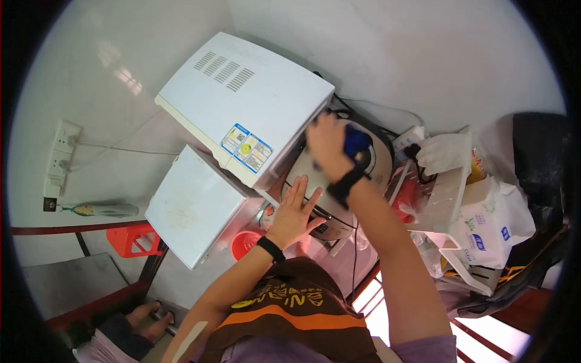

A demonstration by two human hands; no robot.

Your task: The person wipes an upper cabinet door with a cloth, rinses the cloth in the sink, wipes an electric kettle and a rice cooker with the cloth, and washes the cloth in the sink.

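Note:
A beige rice cooker [380, 172] stands in the middle, its lid shut and its front panel toward me. My right hand [330, 145] is over the lid, a little blurred, closed on a dark blue cloth [357, 140] that lies against the lid near the round steam vent. My left hand [293, 215] rests flat with fingers spread on the front edge of the cooker, holding nothing. Dark bands circle both wrists.
A large white appliance [242, 103] with vents stands left of the cooker, beside a smaller white box [193, 206]. A red plastic basin [244, 243] sits below. On the right, a white rack [451, 199] holds a tissue pack [484, 224]. A person sits at lower left.

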